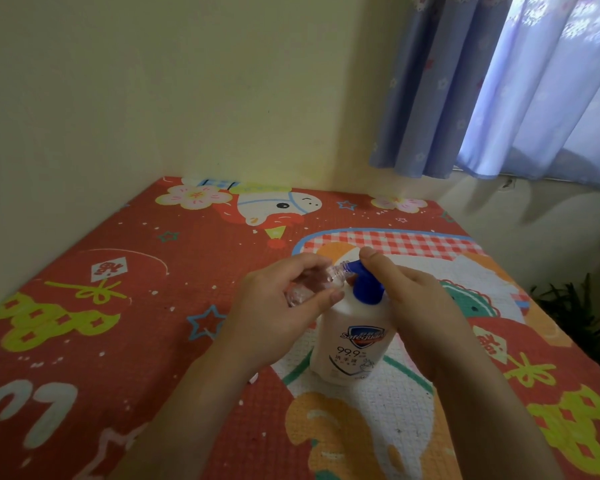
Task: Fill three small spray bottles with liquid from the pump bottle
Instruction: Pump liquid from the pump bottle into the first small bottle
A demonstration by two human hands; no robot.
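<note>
A white pump bottle (352, 344) with a blue pump head (366, 285) stands upright on the red patterned table. My left hand (278, 306) grips a small clear spray bottle (312, 280), tilted on its side, its open neck touching the blue spout. My right hand (406, 299) rests over the pump head from the right, with the thumb on top of the spout. Part of the small bottle is hidden by my fingers. No other small bottles show in view.
The table cover (118, 323) is red with cartoon prints and runs to the wall at left and back. A blue curtain (499, 84) hangs at the upper right. A dark plant (575, 299) sits past the table's right edge.
</note>
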